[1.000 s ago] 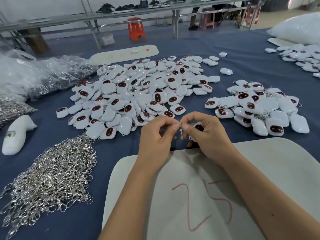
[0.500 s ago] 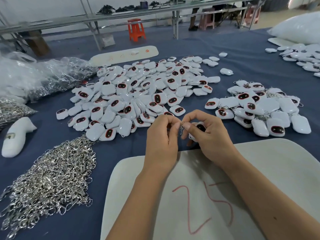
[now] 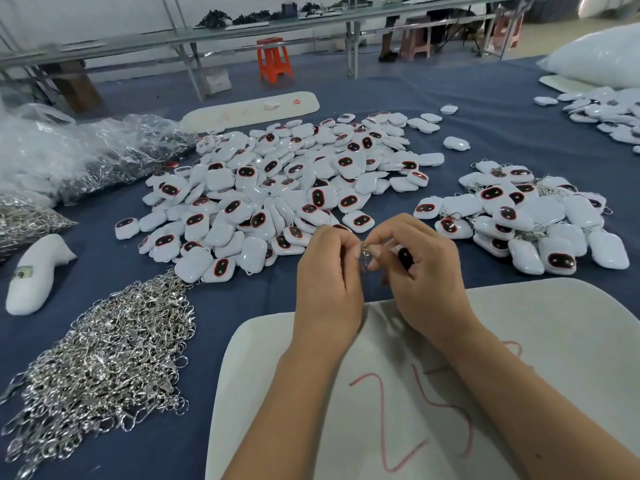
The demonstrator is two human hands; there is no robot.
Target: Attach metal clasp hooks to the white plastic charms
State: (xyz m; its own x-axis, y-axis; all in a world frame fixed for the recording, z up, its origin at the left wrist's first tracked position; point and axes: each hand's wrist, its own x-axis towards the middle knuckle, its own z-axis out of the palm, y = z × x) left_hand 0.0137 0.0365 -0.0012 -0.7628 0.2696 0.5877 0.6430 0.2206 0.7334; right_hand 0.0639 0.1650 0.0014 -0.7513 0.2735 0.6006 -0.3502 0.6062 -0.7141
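My left hand (image 3: 327, 282) pinches a small metal clasp hook (image 3: 364, 252) between thumb and forefinger. My right hand (image 3: 422, 271) holds a white plastic charm (image 3: 403, 256) with a dark red-rimmed oval; most of it is hidden in the fingers. The fingertips of both hands meet at the hook above the blue cloth. A big heap of loose white charms (image 3: 277, 188) lies beyond the hands. A smaller heap of charms with hooks on them (image 3: 526, 216) lies to the right. A pile of silver clasp hooks (image 3: 100, 358) lies at the left front.
A white board (image 3: 519, 341) marked "25" in red lies under my forearms. Clear bags of hooks (image 3: 79, 157) sit at the far left, with a white moulded piece (image 3: 34, 271) near them. More charms (image 3: 606, 112) and a white bag (image 3: 595, 60) lie far right.
Both hands stayed together at the hook, shifting slightly; the left fingers closed in tighter against the right fingertips.
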